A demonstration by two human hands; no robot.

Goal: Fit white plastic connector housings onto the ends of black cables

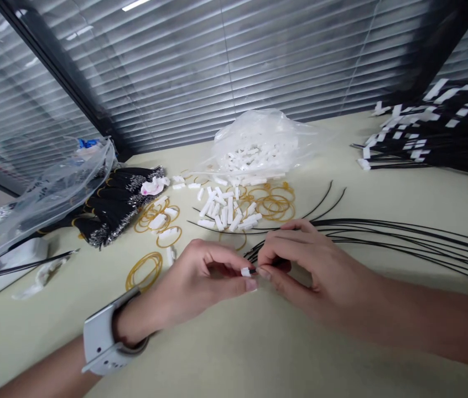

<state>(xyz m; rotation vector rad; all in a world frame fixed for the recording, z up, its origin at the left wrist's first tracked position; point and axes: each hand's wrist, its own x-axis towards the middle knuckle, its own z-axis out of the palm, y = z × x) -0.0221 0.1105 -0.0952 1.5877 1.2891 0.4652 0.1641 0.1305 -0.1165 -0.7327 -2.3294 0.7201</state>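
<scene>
Flanking left hand (201, 276): bands (151, 256) (yellow)

Two hands (211, 276), one wristband (100, 340), two large clear bags (273, 128), many white pieces (230, 210), black wires (367, 222) and yellow bands (145, 256)

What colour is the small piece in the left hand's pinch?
The small piece is white, in the head view.

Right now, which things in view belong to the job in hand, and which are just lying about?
In the job:
- White piece, held in the left hand
- Black wires, held in the right hand
- Loose white pieces, probably the supply

Apparently just lying about:
- Yellow bands, untouched
- Crumpled scrap
- Clear plastic bag at left
</scene>
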